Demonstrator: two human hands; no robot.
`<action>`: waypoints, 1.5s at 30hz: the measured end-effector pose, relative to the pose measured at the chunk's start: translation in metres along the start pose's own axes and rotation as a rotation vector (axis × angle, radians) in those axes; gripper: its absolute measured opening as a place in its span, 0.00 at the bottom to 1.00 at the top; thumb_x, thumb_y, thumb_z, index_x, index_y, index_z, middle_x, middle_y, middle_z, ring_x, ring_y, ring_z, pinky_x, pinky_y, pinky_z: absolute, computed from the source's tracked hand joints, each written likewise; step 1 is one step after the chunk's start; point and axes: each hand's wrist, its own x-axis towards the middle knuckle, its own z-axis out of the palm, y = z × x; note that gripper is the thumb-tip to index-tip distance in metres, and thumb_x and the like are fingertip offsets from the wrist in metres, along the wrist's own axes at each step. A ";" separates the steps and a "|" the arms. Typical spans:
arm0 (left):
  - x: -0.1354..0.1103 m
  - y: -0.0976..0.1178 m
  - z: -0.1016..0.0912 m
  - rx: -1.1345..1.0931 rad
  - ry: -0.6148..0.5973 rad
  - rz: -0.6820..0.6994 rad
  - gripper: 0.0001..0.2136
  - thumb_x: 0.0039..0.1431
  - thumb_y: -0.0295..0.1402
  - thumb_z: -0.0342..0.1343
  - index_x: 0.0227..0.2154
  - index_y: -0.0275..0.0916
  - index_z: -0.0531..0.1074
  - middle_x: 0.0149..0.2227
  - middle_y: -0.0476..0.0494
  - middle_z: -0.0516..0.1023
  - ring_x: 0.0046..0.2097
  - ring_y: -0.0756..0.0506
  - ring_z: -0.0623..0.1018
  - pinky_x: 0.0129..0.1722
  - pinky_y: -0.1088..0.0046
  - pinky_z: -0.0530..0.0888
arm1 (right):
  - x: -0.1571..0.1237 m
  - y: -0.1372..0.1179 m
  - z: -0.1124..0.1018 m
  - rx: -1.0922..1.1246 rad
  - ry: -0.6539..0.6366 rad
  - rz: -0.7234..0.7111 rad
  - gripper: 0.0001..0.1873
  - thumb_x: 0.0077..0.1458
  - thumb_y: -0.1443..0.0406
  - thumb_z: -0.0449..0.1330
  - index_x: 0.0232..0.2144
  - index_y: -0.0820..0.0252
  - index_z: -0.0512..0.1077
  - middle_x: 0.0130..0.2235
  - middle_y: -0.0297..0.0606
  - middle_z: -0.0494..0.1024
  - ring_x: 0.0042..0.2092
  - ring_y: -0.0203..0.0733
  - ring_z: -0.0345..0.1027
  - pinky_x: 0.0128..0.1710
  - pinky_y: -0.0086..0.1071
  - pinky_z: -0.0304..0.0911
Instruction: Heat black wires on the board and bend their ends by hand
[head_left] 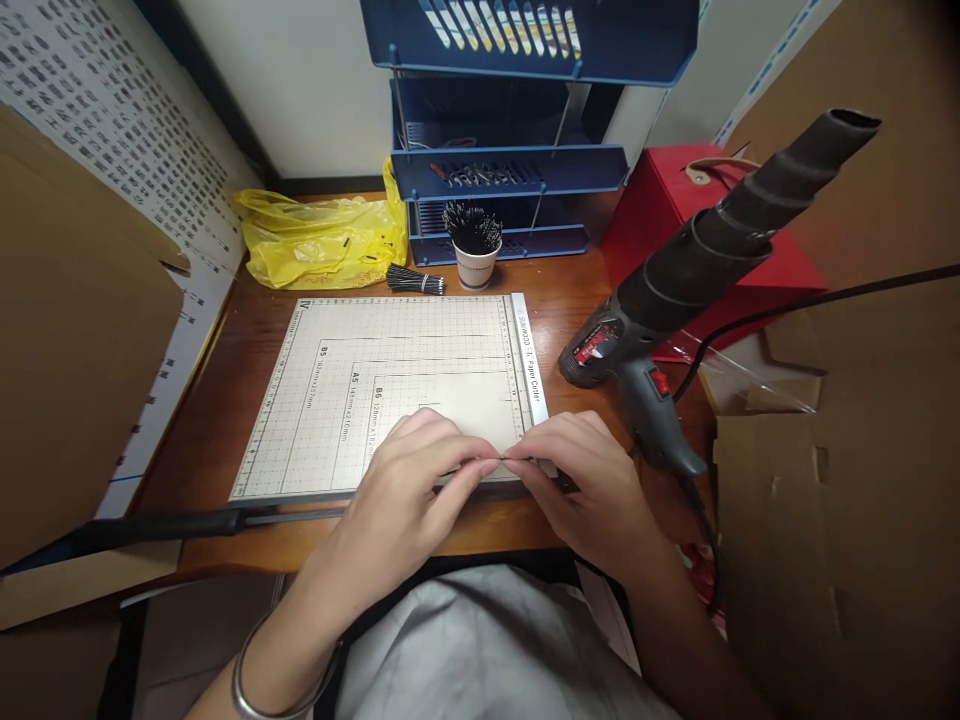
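Note:
My left hand [409, 485] and my right hand [589, 480] meet over the near edge of a paper cutter board [322, 390]. Both pinch, between thumb and fingertips, a thin dark wire-like piece [512, 460] that spans the small gap between them. The piece is too small to name for sure. A bundle of similar thin black pieces [415, 281] lies behind the board. More stand upright in a small paper cup [474, 268]. My left wrist wears a metal bracelet [251, 695].
A black heat gun [697, 270] stands on its handle at the right, nozzle up, cord trailing. Behind are a blue stacked tray rack [517, 170], a yellow plastic bag [322, 240] and a red box [675, 210]. Cardboard walls stand on both sides.

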 end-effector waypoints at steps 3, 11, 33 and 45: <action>-0.001 -0.003 -0.003 -0.031 -0.004 0.004 0.05 0.68 0.28 0.59 0.43 0.39 0.79 0.35 0.47 0.81 0.39 0.47 0.75 0.41 0.69 0.71 | 0.001 -0.001 -0.006 -0.001 0.019 0.014 0.05 0.66 0.68 0.63 0.35 0.54 0.74 0.34 0.29 0.81 0.36 0.37 0.72 0.39 0.37 0.58; -0.010 -0.008 -0.009 -0.079 0.088 -0.019 0.06 0.65 0.25 0.62 0.39 0.41 0.82 0.34 0.48 0.84 0.37 0.48 0.80 0.38 0.72 0.76 | 0.001 -0.006 -0.012 0.032 0.054 0.004 0.08 0.63 0.72 0.63 0.34 0.55 0.73 0.32 0.29 0.80 0.35 0.36 0.73 0.38 0.36 0.59; -0.007 -0.023 0.003 -0.081 0.178 -0.086 0.05 0.63 0.28 0.64 0.38 0.42 0.84 0.34 0.47 0.86 0.35 0.47 0.81 0.35 0.69 0.78 | 0.000 0.020 -0.002 -0.086 0.028 0.020 0.06 0.66 0.66 0.64 0.34 0.54 0.77 0.35 0.31 0.81 0.38 0.38 0.72 0.40 0.39 0.57; -0.009 -0.028 0.026 0.388 0.137 -0.031 0.14 0.68 0.36 0.60 0.53 0.38 0.76 0.54 0.40 0.81 0.53 0.37 0.76 0.55 0.53 0.72 | -0.004 0.038 0.014 -0.319 0.023 0.149 0.06 0.60 0.63 0.69 0.40 0.49 0.84 0.44 0.39 0.77 0.47 0.48 0.66 0.44 0.43 0.56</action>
